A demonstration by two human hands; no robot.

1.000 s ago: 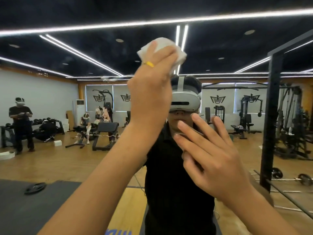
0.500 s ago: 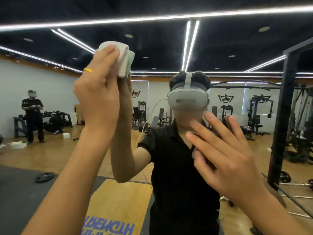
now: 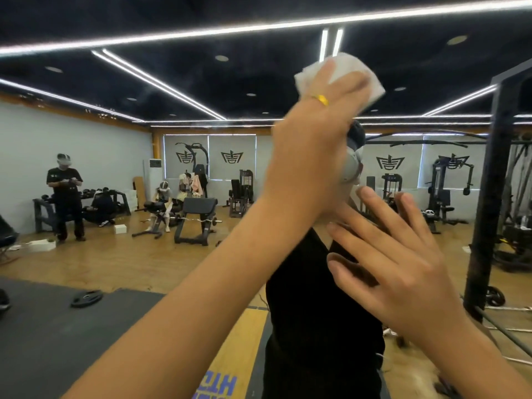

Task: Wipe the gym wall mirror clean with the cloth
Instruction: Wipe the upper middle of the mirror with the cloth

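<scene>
The left hand [image 3: 313, 133] is pressing the cloth [image 3: 357, 64] flat-fingered high on the mirror [image 3: 172, 96], right hand [image 3: 403, 272] resting spread. Lower glass is seemingly waiting.

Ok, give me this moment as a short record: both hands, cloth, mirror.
left hand: raised high, flat fingers pressing the cloth
cloth: white, folded, against the mirror
right hand: lower, fingers spread, holds nothing; contact with the mirror unclear
mirror: reflects the gym floor, benches, machines and people
</scene>
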